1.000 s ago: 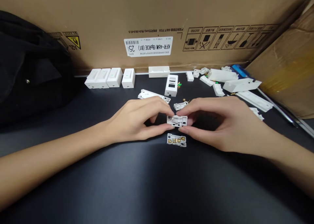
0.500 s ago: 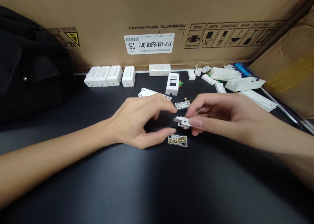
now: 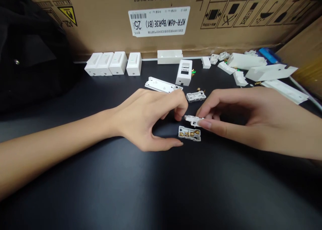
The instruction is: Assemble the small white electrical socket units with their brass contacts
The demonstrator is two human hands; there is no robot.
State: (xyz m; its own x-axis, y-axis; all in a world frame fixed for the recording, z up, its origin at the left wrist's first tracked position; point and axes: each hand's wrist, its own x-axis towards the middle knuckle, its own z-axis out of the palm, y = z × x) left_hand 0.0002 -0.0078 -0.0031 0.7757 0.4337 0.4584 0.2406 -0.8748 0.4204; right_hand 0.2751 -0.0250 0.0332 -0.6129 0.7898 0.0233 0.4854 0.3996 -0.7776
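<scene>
My right hand (image 3: 241, 117) pinches a small white plastic cover piece (image 3: 193, 119) between thumb and fingers, holding it just above a white base with brass contacts (image 3: 189, 133) that lies on the black table. My left hand (image 3: 148, 117) rests beside that base on its left, thumb flat on the table and fingers curled apart, holding nothing. Another small white part (image 3: 195, 96) lies just beyond both hands.
Several assembled white switch units (image 3: 113, 63) stand in a row at the back left. A white housing (image 3: 183, 73), a flat plate (image 3: 161, 85) and loose white parts (image 3: 266, 72) lie behind. A large cardboard box (image 3: 161, 18) walls the back; a black bag (image 3: 30, 55) sits left.
My left hand let go of the white cover piece and opened; my right hand kept it and tilted it flat above the brass-contact base. The view shifted downward.
</scene>
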